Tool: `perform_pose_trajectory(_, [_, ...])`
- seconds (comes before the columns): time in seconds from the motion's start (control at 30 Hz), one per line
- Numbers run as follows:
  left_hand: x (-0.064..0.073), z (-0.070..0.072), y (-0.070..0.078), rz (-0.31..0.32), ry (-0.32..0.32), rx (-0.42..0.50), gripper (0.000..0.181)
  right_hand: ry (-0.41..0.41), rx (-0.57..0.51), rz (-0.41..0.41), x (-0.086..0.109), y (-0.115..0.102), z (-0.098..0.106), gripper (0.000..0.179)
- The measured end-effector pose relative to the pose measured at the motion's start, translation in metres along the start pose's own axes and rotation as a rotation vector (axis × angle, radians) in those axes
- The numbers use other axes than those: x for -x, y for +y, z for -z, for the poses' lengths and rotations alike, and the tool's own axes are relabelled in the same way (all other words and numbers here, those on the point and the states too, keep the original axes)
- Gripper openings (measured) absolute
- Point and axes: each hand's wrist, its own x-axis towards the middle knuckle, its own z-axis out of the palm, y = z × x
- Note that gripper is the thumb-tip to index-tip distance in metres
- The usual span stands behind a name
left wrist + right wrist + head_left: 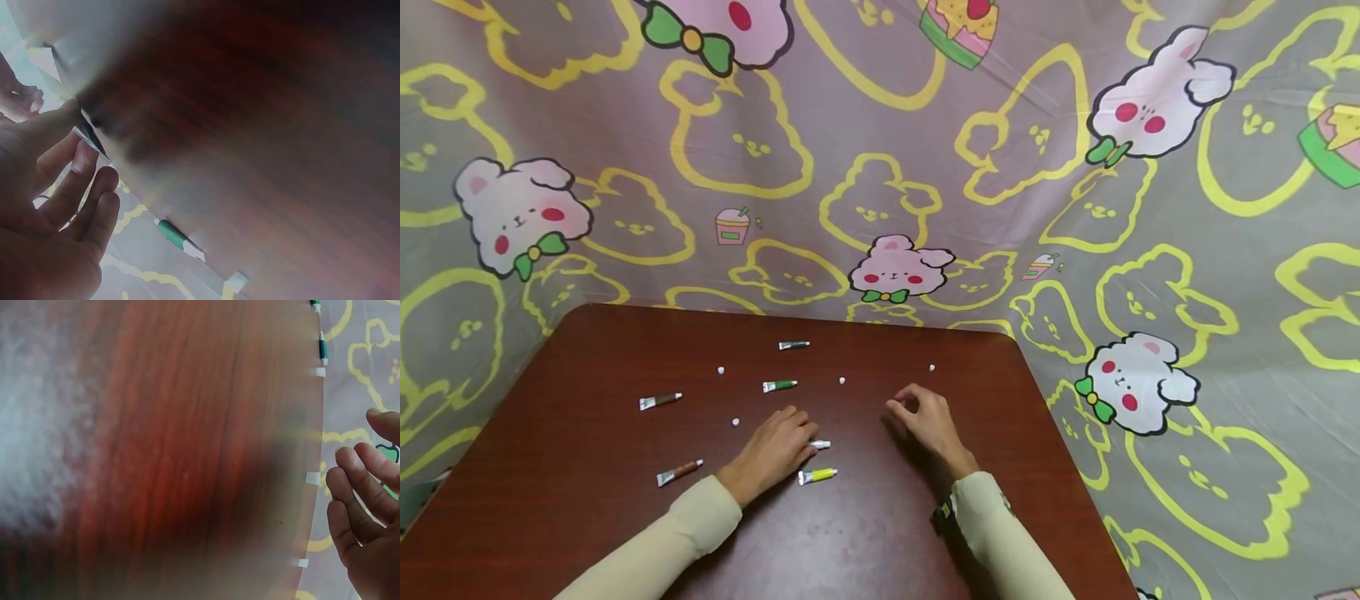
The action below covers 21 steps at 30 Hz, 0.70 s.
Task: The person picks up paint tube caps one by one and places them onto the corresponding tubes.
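My left hand [775, 450] is low over the table, and its thumb and fingers pinch a small paint tube [822, 445]. Most of that tube is hidden under the fingers; only its pale end pokes out on the right. In the left wrist view the pinched tube [94, 139] looks dark and whitish. Just in front of this hand lies a yellow paint tube [817, 476]. Over the table's right half, my right hand [928, 425] has loosely bent fingers, with nothing visible between them in the right wrist view. A small white cap [932, 367] lies beyond it.
A green tube [780, 386] and a dark green tube [794, 345] lie farther back. On the left are a dark brown tube [660, 401] and a reddish-brown tube [680, 472]. More white caps [736, 422] are scattered about. A patterned curtain [880, 208] hangs behind the table [587, 367].
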Motion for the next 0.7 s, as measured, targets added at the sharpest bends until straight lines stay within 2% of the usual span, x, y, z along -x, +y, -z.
perform_pose_trajectory(0.13, [0.000,0.002,0.000,0.007,-0.021,0.001,0.023,0.013,-0.029,0.023,-0.001,0.003,0.001,0.020])
perform_pose_trajectory(0.3, [0.001,0.004,-0.001,0.007,-0.030,0.011,0.022,0.043,-0.064,0.098,-0.001,0.015,-0.002,0.024])
perform_pose_trajectory(0.57, [0.001,0.003,0.000,0.005,-0.003,0.030,0.024,0.011,0.001,-0.017,-0.004,0.015,0.000,0.015])
perform_pose_trajectory(0.7, [0.000,0.007,0.003,0.013,-0.018,0.030,0.022,0.005,0.023,-0.034,-0.006,0.017,0.000,0.016])
